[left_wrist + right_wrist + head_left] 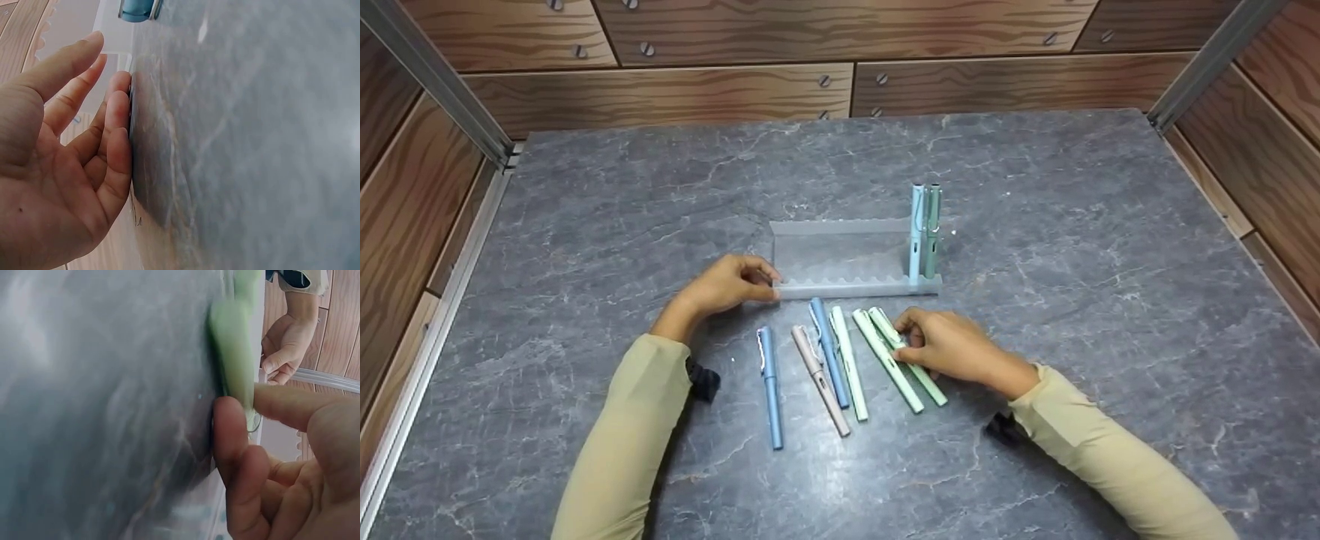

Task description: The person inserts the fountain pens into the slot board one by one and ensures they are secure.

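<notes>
A clear plastic pen stand [847, 288] with a notched front edge sits mid-table. Two capped pens stand upright at its right end, one light blue [916, 232] and one dark green [934, 232]. At the stand's front left corner is my left hand [727, 283], fingertips touching it, thumb and index finger extended. My right hand [952, 345] pinches the rightmost light green pen [926, 384] between thumb and fingers; this pen lies slanted on the table. Just left of it lies another light green pen [892, 367], close to the thumb.
Left of the green pair lie a pale mint pen [849, 367], a blue pen [829, 352], a greyish-pink pen [821, 382] and another blue pen [771, 390]. The grey marbled table [1072, 262] is bordered by wood-patterned panels [735, 94] and metal rails [435, 300].
</notes>
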A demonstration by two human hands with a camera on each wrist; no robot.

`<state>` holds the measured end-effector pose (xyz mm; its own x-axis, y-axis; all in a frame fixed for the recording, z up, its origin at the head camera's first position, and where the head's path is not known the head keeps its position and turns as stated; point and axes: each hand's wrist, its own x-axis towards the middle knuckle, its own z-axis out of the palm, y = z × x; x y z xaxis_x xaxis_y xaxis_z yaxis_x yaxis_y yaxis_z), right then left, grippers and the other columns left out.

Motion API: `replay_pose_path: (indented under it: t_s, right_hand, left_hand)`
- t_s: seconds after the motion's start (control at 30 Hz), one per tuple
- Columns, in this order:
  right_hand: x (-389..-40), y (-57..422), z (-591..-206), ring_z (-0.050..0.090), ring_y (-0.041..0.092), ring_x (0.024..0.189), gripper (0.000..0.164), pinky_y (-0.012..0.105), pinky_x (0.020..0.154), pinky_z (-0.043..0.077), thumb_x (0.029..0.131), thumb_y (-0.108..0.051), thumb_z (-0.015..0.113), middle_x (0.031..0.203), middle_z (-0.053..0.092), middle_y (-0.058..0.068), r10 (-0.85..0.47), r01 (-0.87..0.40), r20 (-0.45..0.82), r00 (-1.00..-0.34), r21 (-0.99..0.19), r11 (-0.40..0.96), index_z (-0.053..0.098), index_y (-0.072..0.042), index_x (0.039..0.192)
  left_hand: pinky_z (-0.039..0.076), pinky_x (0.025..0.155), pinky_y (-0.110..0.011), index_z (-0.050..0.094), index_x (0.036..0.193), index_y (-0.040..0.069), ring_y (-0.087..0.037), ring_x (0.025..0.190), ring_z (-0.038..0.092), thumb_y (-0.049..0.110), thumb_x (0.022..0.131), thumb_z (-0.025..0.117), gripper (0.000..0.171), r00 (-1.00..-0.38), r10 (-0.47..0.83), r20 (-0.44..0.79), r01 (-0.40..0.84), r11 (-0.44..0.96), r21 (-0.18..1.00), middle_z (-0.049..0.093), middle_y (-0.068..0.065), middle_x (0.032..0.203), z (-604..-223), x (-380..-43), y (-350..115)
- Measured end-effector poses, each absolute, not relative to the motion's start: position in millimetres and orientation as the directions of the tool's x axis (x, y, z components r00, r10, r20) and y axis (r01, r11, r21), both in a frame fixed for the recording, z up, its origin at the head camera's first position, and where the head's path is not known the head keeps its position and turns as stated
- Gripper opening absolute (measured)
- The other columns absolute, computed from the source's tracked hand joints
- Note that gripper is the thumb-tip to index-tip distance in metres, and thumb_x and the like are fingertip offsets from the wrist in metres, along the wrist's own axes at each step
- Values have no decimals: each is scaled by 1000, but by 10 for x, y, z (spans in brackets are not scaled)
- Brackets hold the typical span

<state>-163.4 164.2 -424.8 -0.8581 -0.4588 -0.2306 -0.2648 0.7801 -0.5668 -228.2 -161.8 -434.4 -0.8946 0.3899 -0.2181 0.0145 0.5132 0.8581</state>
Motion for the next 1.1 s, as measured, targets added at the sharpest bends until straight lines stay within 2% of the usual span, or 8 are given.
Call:
replay_pose_path:
  t_s: [0.23, 0.5, 0.9, 1.1]
  right_hand:
    - [-1642, 1638, -4246, 53, 7, 43, 34, 27, 50, 43, 86, -24, 70, 69, 61, -2, -443, -252, -243, -863, -553, 794, 60, -6, 114]
    - [-1641, 1662, -4238, 54, 7, 46, 33, 27, 54, 46, 86, -24, 71, 75, 63, 0, -436, -251, -224, -872, -561, 789, 59, -7, 112]
    - [-1651, 1700, -4176, 51, 9, 45, 34, 28, 46, 45, 87, -20, 71, 72, 63, 1, -444, -207, -203, -873, -670, 713, 58, -5, 114]
    - [-1670, 1724, -4162, 50, 9, 51, 39, 24, 50, 41, 86, -17, 72, 73, 63, 1, -450, -200, -192, -872, -699, 686, 58, -4, 121]
  left_hand:
    - [39, 61, -20, 66, 104, -2, -8, 70, 47, 9, 83, 72, 25, -894, 382, -233, 1, 522, 853, 58, 3, 80, -4322, -2284, -1614]
    - [39, 61, -20, 66, 103, -3, -7, 70, 48, 7, 82, 73, 24, -895, 386, -223, 8, 512, 859, 59, 4, 79, -4340, -2290, -1617]
    - [40, 63, -20, 66, 103, -2, -7, 71, 49, 7, 82, 72, 24, -895, 382, -229, 0, 514, 858, 59, 5, 79, -4329, -2275, -1609]
    - [40, 63, -20, 66, 104, -2, -7, 72, 49, 8, 83, 72, 24, -896, 381, -229, 1, 517, 856, 59, 5, 80, -4336, -2276, -1609]
